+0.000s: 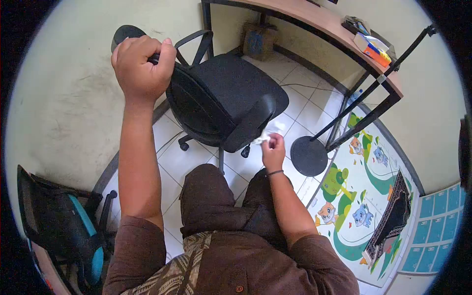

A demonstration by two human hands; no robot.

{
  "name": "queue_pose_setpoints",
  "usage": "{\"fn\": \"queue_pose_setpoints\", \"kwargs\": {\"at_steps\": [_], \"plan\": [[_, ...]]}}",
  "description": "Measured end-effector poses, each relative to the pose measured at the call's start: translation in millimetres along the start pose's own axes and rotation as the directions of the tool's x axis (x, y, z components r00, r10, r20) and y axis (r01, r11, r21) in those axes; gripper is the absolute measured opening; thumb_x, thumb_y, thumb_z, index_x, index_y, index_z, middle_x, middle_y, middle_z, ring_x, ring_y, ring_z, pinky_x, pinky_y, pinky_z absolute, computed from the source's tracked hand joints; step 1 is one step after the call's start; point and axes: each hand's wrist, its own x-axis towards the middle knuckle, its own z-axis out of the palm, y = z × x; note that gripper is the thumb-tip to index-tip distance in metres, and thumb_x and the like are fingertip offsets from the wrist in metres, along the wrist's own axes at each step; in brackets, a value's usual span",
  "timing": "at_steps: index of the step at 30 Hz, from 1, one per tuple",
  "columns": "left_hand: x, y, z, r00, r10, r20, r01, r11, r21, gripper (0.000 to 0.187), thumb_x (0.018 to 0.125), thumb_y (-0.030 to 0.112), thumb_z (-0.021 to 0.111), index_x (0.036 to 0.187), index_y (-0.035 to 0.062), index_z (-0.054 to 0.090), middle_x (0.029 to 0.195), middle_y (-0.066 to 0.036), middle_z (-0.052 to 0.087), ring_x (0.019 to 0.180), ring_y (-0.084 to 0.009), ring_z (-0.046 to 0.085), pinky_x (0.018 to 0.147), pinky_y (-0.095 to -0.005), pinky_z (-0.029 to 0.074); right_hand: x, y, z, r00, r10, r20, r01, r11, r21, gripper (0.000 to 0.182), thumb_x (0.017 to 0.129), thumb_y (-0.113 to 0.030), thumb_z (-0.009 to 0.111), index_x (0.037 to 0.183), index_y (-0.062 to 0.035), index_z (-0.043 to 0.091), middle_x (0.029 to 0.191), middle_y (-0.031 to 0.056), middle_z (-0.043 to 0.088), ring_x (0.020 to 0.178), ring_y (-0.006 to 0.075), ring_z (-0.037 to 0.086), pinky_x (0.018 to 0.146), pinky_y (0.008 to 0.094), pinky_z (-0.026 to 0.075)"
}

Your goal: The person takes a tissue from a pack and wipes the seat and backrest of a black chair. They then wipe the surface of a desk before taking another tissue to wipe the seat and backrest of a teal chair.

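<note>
The black chair [236,78] lies ahead of the person, directly under the grip of the left hand [142,69] at its back side, and just beside the grip of the right hand [274,146] at one armrest [255,120]. The left hand is clenched on a black part at the top of the chair's back, with the knuckles up and the thumb bent along the near side. The left arm reaches forward almost straight, from the brown sleeve up to the wrist.

The right hand pinches a white tissue [276,128] between the thumb and the fingers (it may be a thin cloth, this is hard to tell). The tissue shows beyond the fingertips, close to the armrest; whether it touches the armrest cannot be told. The right arm goes forward and inward, lower than the left one, with a dark band [275,172] on the wrist.

Right of the chair, a round black base [309,156] stands on the tiled floor [172,206], near a mat [354,216] with cartoon animals. Farther ahead is the table [314,27], carrying a small box [372,49].
</note>
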Motion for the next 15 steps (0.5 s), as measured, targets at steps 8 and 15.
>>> {"fn": "queue_pose_setpoints", "kwargs": {"at_steps": [8, 15], "plan": [[0.2, 1.9, -8.6, 0.997, -0.030, 0.070, 0.029, 0.999, 0.012, 0.030, 0.084, 0.013, 0.069, 0.061, 0.0070, 0.050, 0.060, -0.006, 0.052, 0.061, -0.0261, 0.051, 0.069, -0.0395, 0.043, 27.4, 3.4, 17.0, 0.955, -0.083, 0.286, 0.217, 0.852, -0.476, 0.029, 0.084, -0.034, 0.072, 0.086, -0.0046, 0.074, 0.084, 0.0189, 0.070, 0.082, 0.0383, 0.067, 0.073, 0.0462, 0.052], [2.8, 4.6, -4.4, 0.999, 0.000, 0.041, -0.001, 1.000, 0.014, 0.031, 0.085, 0.015, 0.069, 0.062, 0.0071, 0.051, 0.061, -0.006, 0.052, 0.062, -0.0258, 0.051, 0.064, -0.0391, 0.041, 28.5, -6.6, 11.1, 0.985, 0.135, 0.111, -0.070, 0.886, -0.458, 0.030, 0.080, -0.034, 0.074, 0.083, -0.0041, 0.073, 0.086, 0.0187, 0.071, 0.080, 0.0375, 0.069, 0.070, 0.0443, 0.053]]}}
